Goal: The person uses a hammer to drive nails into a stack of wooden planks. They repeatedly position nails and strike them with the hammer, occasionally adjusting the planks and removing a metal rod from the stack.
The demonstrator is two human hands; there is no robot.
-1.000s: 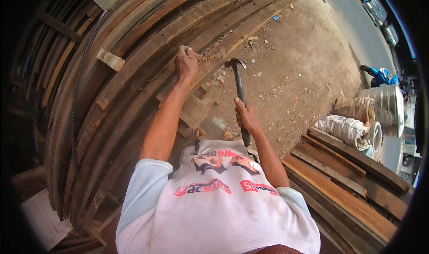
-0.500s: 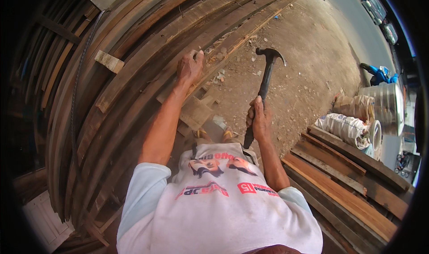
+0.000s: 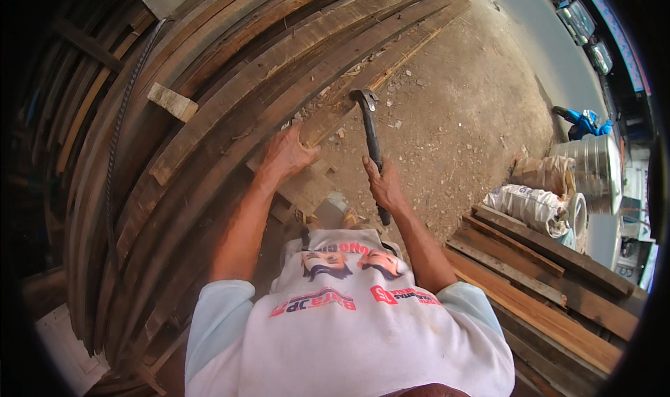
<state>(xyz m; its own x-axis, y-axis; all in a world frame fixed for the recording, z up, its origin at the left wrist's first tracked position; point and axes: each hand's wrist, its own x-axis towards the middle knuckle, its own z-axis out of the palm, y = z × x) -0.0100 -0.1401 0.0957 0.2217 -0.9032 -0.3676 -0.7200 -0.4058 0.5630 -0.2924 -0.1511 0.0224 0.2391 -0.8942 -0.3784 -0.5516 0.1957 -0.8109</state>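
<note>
A claw hammer with a dark handle is gripped in my right hand, its head up and away from me. The hammer's head lies over the far-right edge of a worn wooden plank; whether it touches the wood I cannot tell. My left hand is closed round the near end of that plank, thumb toward the right side. Some of its fingers are hidden behind the hand and the wood. A short wood block sits below the plank's near end, in front of my feet.
Long stacked boards fill the left side, with a small offcut on top. More planks lie at the right, beside white sacks and a metal drum. Wood chips litter the dirt floor.
My left hand has come down from farther along the boards to the plank's near end. The hammer has swung left and lower, its head now over the plank.
</note>
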